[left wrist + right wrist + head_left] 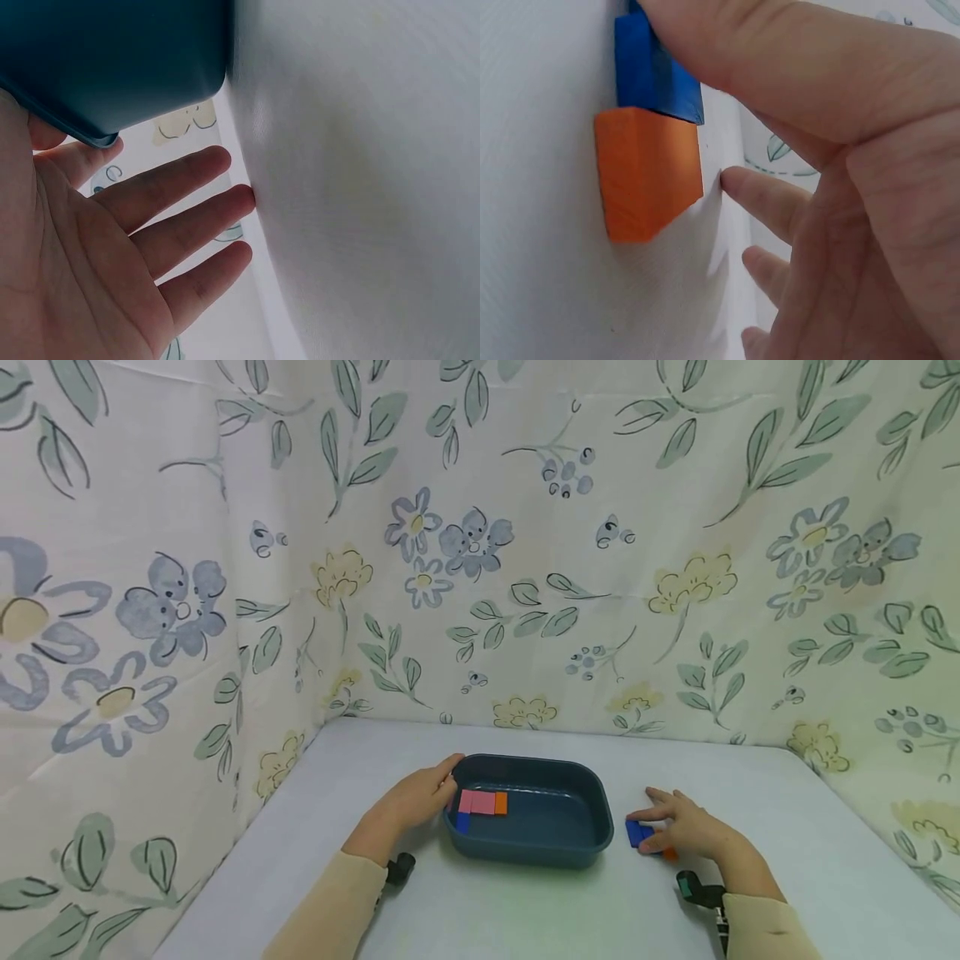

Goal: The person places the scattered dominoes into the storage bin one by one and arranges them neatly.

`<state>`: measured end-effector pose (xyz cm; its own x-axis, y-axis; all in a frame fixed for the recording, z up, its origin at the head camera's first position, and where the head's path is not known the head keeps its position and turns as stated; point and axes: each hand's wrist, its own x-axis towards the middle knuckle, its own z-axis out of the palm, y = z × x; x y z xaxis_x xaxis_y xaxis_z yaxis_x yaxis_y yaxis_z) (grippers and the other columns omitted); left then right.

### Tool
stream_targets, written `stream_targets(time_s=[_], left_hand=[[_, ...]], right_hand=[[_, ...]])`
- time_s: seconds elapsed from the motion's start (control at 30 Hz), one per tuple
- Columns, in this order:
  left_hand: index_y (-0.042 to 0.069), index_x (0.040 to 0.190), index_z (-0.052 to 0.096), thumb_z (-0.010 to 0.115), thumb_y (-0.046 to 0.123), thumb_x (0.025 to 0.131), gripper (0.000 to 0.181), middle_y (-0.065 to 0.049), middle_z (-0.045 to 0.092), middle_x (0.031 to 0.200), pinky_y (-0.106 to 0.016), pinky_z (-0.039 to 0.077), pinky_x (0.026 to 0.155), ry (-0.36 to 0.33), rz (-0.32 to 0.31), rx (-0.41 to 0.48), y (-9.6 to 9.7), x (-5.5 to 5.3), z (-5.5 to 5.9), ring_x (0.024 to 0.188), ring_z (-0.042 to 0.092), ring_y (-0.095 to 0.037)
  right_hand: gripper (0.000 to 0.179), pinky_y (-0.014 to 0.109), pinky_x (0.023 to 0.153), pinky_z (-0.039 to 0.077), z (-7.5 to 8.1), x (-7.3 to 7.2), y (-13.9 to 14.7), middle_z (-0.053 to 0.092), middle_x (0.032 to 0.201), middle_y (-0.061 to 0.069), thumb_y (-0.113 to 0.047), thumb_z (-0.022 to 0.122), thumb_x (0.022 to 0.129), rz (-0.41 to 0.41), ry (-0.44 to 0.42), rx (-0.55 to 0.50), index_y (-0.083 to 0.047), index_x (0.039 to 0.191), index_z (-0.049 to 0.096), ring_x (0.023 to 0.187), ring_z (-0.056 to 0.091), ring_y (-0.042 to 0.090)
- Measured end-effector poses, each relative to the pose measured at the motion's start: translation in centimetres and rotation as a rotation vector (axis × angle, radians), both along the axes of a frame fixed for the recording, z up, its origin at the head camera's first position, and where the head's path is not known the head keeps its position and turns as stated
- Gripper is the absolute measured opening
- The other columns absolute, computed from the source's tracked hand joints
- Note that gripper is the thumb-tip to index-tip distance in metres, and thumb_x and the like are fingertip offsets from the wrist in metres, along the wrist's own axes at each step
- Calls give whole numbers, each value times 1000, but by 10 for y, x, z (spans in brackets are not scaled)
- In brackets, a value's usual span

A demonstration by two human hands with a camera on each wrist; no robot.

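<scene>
A dark teal tray point(525, 852) stands on the white table, with pink, orange and blue blocks point(483, 802) at its left end. My left hand point(420, 795) rests at the tray's left rim, its thumb close against the rim. In the left wrist view the fingers point(184, 229) are spread and straight, outside the tray wall. Right of the tray, my right hand point(686, 828) pinches a blue block point(633, 833) between thumb and index finger, and another blue piece sits against it. An orange block point(649, 176) lies on the table touching the blue one, under my right palm.
A floral curtain point(480, 552) hangs behind the white table point(495, 914) and along both sides. Dark wrist-worn cameras show below my left hand and below my right hand point(697, 889). The tray stands between my two hands.
</scene>
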<state>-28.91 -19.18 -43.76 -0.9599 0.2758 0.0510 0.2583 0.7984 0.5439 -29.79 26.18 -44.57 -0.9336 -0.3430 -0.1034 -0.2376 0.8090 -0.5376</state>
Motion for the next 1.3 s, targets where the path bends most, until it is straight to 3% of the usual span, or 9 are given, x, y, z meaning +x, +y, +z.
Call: stream_targets(time_s=[0.17,0.3,0.37,0.43,0.53,0.7,0.93,1.17,1.3], left_hand=[[23,159,32,37,32,101,59,-2,57,134,-51,38,108,6,2,-6,0,-1,-1,106,53,-21],[23,159,32,36,34,102,58,-4,50,148,-51,36,110,7,11,-8,0,-1,-1,114,53,-21],[22,159,32,36,33,102,58,-6,62,133,-49,41,106,7,4,-7,0,-1,-2,108,56,-20],[20,159,31,36,31,102,59,-5,69,106,-45,45,96,10,-8,-4,0,-1,-1,98,56,-19],[19,159,30,36,29,101,60,1,58,72,-44,40,81,12,-28,-6,0,-1,-1,84,54,-18],[18,159,30,36,30,100,61,5,54,69,-43,40,80,16,-32,-12,-1,-2,-2,83,53,-16],[20,160,29,36,31,101,61,4,55,70,-43,40,83,4,-31,-13,0,-3,-1,91,54,-17],[20,159,30,37,28,100,61,5,58,71,-42,40,77,5,-40,-2,-1,-3,-1,70,53,-17],[19,159,30,37,28,100,60,5,57,70,-42,40,77,11,-46,2,-2,-2,-2,70,52,-16]], right_hand=[[50,84,96,6,2,1,-4,38,151,29,-38,87,72,-24,59,15,-19,117,77,139,9,62],[51,83,97,12,7,3,-6,40,150,27,-36,85,76,-33,65,-18,-15,121,75,140,10,59],[51,80,98,20,13,4,-8,43,147,26,-35,83,79,-38,55,-54,-12,124,73,139,18,56],[52,76,98,30,21,6,-10,49,141,23,-35,81,82,-40,55,-80,-10,126,71,135,30,52],[54,70,93,41,33,9,-14,57,130,18,-36,79,84,-20,72,-108,-6,128,68,125,44,47],[54,69,93,42,50,14,-25,63,122,11,-35,79,86,13,129,-128,-7,130,67,122,50,42],[50,64,94,45,69,29,-45,61,122,5,-38,77,87,72,204,-167,-13,129,68,118,52,34],[53,52,93,48,81,40,-72,57,120,0,-39,72,91,171,196,-166,-9,134,65,114,51,28],[48,45,87,50,90,42,-89,58,115,-1,-36,72,91,220,200,-133,-8,130,68,110,52,29]])
